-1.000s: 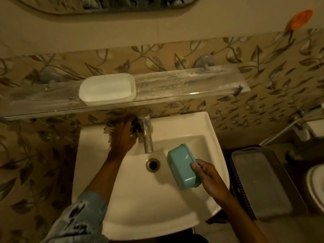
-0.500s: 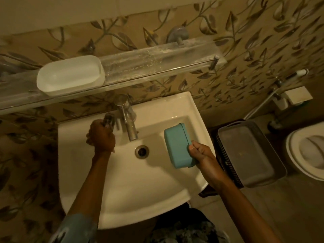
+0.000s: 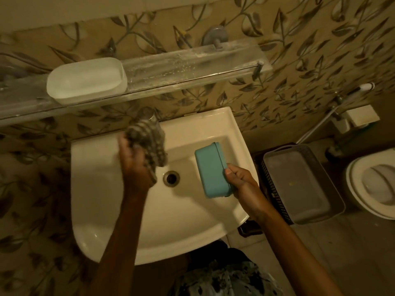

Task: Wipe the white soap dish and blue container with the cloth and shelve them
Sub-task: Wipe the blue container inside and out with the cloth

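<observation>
Fingers [image 3: 230, 173] of right hand [image 3: 242, 183] around smooth rounded-rectangular blue container [image 3: 210, 167], left hand's [image 3: 133, 162] around bunched grey cloth [image 3: 149, 136].

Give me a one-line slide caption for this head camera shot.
Left hand grips a cloth, right hand holds the blue container over the sink; white soap dish sits on the shelf.

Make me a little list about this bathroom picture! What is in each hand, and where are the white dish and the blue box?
left hand: grips the grey cloth above the sink, near its back left
right hand: holds the blue container by its edge, over the basin
white soap dish: sits on the shelf above the sink
wiping: cloth and blue container are apart, not touching
to the right of the sink: a grey basket, then a toilet
</observation>
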